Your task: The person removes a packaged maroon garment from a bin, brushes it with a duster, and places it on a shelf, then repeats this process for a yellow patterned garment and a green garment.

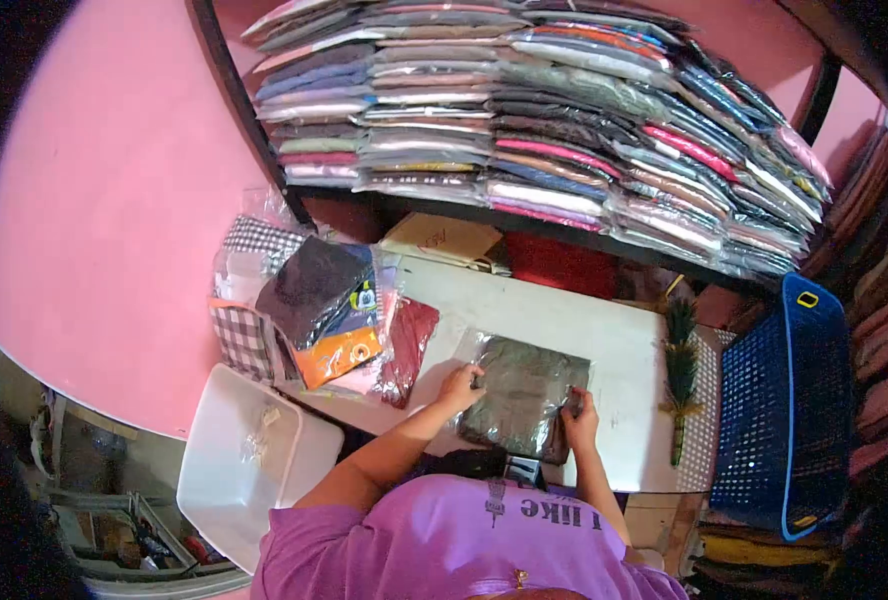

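Head cam view only here, looking straight down over the person's purple shirt (464,540). Both hands are on a dark folded garment sealed in a clear plastic bag (524,392), which lies flat on the white table (564,320), near the front edge and a bit right of the middle. The left hand (461,385) sits at the bag's left edge with fingers curled down onto the plastic, looks like it's pinching the edge, though the exact grip is hard to make out. The right hand (581,418) is at the bag's lower right corner, fingers closed around that corner. To the left on the table there's a messy pile of other bagged clothes (324,310), with checkered, dark, orange and maroon pieces overlapping each other. A white plastic tub (249,450) sits below the table's left end. On the right side of the table lies a small green-tipped broom (680,370), well apart from the bag, and just beyond that stands a blue basket (794,400). Above the table a shelf (564,230) carries several tall stacks of packed garments (524,110). The wall (114,200) on the left is pink.
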### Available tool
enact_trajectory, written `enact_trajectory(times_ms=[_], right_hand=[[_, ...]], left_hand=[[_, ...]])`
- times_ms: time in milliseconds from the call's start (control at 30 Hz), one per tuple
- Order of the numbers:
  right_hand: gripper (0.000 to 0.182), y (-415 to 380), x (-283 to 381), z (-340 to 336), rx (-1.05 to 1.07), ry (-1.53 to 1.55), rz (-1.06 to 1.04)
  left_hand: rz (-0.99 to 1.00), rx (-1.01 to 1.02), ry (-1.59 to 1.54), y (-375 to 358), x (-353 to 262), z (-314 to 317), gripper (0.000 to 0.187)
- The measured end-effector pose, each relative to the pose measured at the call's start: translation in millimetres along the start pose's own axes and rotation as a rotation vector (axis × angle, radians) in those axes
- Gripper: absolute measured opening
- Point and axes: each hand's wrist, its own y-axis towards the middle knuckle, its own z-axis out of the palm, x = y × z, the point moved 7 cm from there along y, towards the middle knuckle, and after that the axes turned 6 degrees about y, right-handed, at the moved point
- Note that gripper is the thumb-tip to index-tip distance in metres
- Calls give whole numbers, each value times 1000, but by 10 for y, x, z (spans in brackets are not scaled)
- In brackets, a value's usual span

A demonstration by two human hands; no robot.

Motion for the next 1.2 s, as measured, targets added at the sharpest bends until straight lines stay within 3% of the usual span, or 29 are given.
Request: enact_trajectory(times_ms=[67,133,233,367,533,600,667,767,800,833,933,1200], right_hand=[[40,-16,-46,20,41,-47,139],[39,-37,-82,20,35,-41,99],[42,-54,95,19,88,-135,86],[40,-35,21,30,114,-21,36],[24,232,307,-4,85,77,-8],[18,480,621,-114,74,25,-37],[16,769,946,-239,67,-3,-130],[17,1228,1720,-553,23,-17,-290],[18,1333,2156,-710,-38,-64,-469],[18,1441,2483,-837,-13,-62,-404],[18,1870,3166,-1164,-97,-131,-650],[23,3301,4628,-2009,-247,-152,-922]], left_hand=[[9,-7,-19,10,71,52,39],[41,-48,-23,-27,33,56,39],[-107,-27,14,-113,-50,-35,39],[-140,-7,-5,-176,-71,-99,37],[-78,-93,-123,-67,-332,-416,37],[17,-167,-78,65,-556,-733,37],[6,-108,-154,243,-841,-1064,39],[201,-96,-270,523,-1338,-1627,51],[270,-86,-303,635,-1489,-1802,55],[335,-128,-217,704,-1738,-2059,57],[518,-261,-174,951,-2435,-2773,59],[779,-455,-90,2079,-3925,-4141,55]])
